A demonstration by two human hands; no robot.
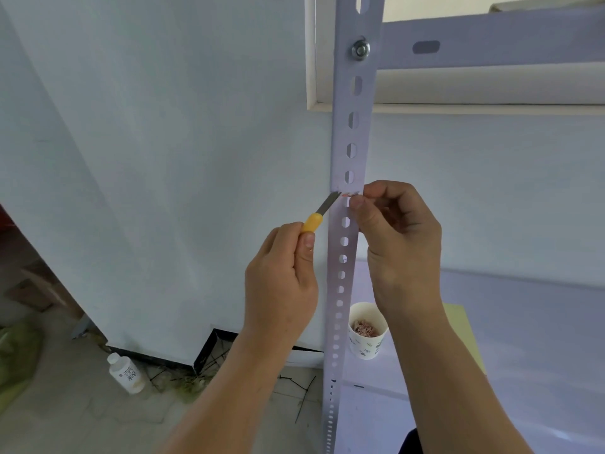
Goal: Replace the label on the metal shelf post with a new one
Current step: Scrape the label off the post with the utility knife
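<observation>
Running top to bottom mid-frame, white slotted post (351, 142), bolted near the top to a crossbar. Shelf (507, 339) to its right, pale and flat, with a yellow sheet (460, 326) lying on it.

Containers:
- Paper cup (366, 344) stands upright on the shelf just right of the post, printed with small marks. It is part filled with pinkish shreds and scraps.
- White bottle (126, 373) sits on the floor well left of the post, near the wall base, cap on. Contents cannot tell.

Hands:
- Right hand (401, 237) is right of the post. Thumb and forefinger pinch the label at the post's right edge, and the other fingers are curled in.
- Left hand (281, 283) is left of the post. Fingers are wrapped round the knife (319, 214) with the thumb pressed on its yellow handle. The blade points up-right, tip touching the post's left edge at label height.

Label (348, 194) is a thin reddish-white strip across the post face between two holes, mostly peeled. It lies between blade tip and right thumb.
</observation>
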